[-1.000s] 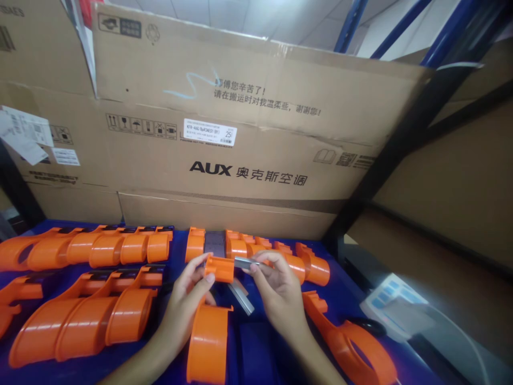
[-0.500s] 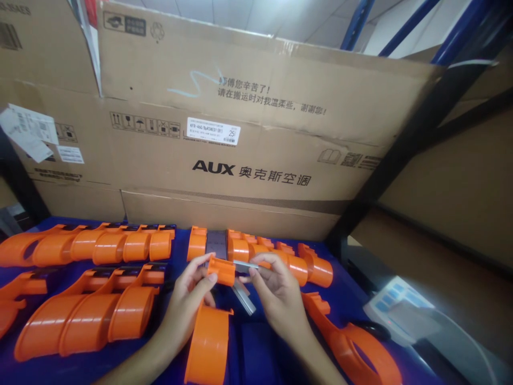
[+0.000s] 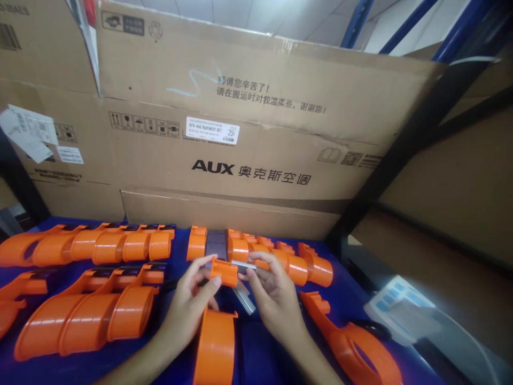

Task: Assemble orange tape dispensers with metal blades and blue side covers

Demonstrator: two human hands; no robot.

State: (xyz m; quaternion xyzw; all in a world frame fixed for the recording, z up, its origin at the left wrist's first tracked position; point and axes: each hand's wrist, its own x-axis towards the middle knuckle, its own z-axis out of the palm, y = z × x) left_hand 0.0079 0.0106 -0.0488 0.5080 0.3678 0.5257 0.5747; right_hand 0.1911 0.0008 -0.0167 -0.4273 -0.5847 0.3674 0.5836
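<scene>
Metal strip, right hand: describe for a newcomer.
In front of the AUX box, find the blue surface. Above it, the right hand pinches a thin silver strip, pointing at the orange part in the left hand. Unlike the silver piece below, it's held.

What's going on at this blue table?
A person is working with two bare hands. The left hand grips an orange plastic part by its small block-like end, and the right hand pinches a short silvery strip at that block's side; how far in it sits, if at all, is unclear. Another silvery strip shows beyond the hands. Similar orange parts lie in rows on the blue table, before an AUX carton.
</scene>
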